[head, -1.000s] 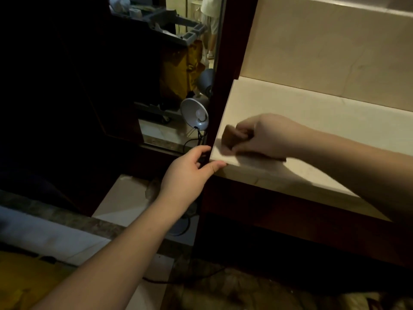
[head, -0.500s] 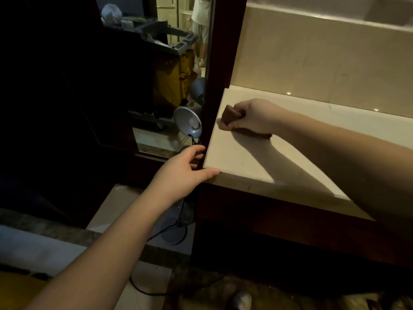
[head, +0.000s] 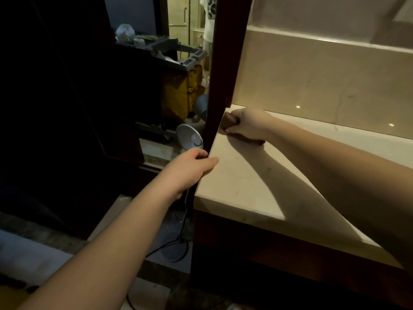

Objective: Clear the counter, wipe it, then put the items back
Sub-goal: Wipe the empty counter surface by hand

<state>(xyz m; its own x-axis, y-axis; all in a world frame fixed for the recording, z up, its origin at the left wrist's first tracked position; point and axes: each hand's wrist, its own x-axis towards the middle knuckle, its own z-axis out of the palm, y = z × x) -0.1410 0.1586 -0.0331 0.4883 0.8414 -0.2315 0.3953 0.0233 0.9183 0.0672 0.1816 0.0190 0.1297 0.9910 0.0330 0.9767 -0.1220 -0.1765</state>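
The cream stone counter [head: 241, 182] runs from centre to right, bare of items. My right hand [head: 248, 125] presses a small brown cloth [head: 228, 121] onto the counter's far left corner, against the dark wooden post; most of the cloth is hidden under the fingers. My left hand [head: 190, 170] rests on the counter's left edge, thumb on top and fingers curled around the side.
A dark wooden post [head: 225, 63] borders the counter on the left. A desk lamp [head: 190, 137] with a round base and cord stands on the floor beside it. Behind is a grey housekeeping cart [head: 174, 54] with a yellow bag. A marble backsplash [head: 324, 86] rises behind the counter.
My right hand has slid the cloth away from the front edge along the left side to the far corner. My left hand stays on the counter's left edge.
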